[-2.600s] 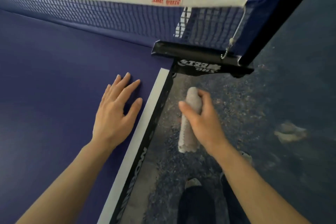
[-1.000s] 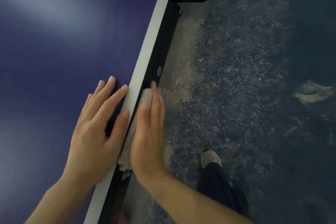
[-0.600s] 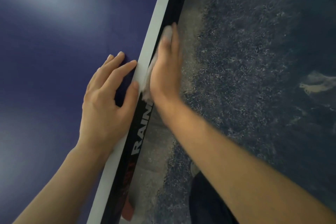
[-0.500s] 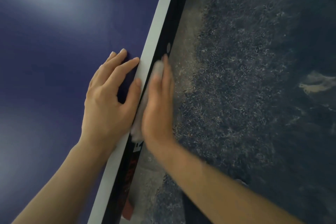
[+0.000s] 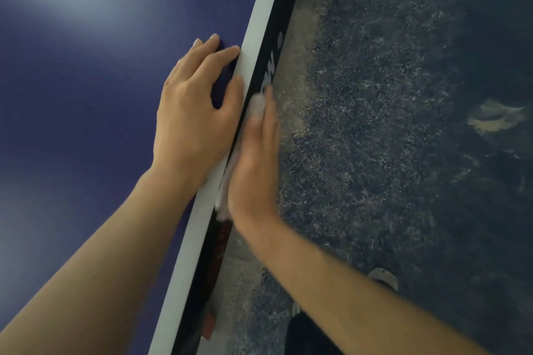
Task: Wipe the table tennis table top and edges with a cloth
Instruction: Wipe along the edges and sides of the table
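Table tennis table [image 5: 86,130]: dark blue top, matte w/ pale glare patches upper left. White sideline strip [image 5: 253,46] runs along top's right margin, diagonal from lower centre to upper right. Below strip, black side edge [image 5: 277,23] w/ partly visible white lettering; red marking lower down, blurred.

Cloth [image 5: 257,105]: pale grey-white, bunched/rolled lengthwise, flat against table's black side edge, just below white strip. Mostly hidden; one end shows toward table's far end, other end [image 5: 222,204] shows nearer viewer. Blurred.
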